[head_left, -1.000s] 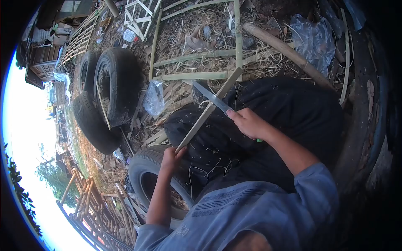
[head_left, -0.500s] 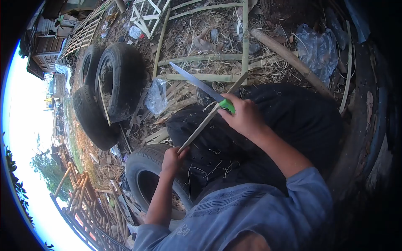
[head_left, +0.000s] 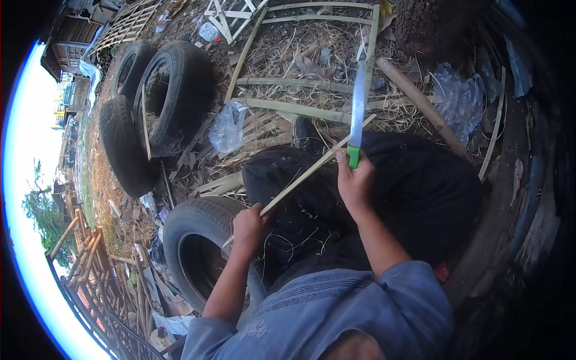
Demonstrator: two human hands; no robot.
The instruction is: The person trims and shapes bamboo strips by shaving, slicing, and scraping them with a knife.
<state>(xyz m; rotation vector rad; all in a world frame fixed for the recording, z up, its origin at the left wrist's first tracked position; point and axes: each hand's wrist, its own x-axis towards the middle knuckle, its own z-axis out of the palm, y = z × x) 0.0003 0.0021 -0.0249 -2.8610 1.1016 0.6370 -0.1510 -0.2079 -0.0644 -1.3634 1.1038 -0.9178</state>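
Observation:
My left hand (head_left: 247, 229) is closed round the lower end of a thin bamboo strip (head_left: 306, 174), which slants up to the right over my dark-clothed legs. In my right hand (head_left: 355, 179) is the green handle of a knife (head_left: 358, 108). Its blade points up, towards the bamboo frame on the ground. The thumb of my right hand is close to the strip; whether it touches is unclear. Beyond my legs lies the bamboo frame (head_left: 291, 108), made of several slats.
Worn tires (head_left: 183, 99) lie at the left, and another tire (head_left: 180, 231) is beside my left arm. A bamboo pole (head_left: 420, 103) and clear plastic (head_left: 459, 99) are at the right. Bamboo shavings litter the ground. A tree trunk (head_left: 429, 27) stands at the top.
The knife has swung from pointing up-left across the strip to pointing nearly straight up. My left hand has slid along the strip, whose end now shows below it. The view has shifted too.

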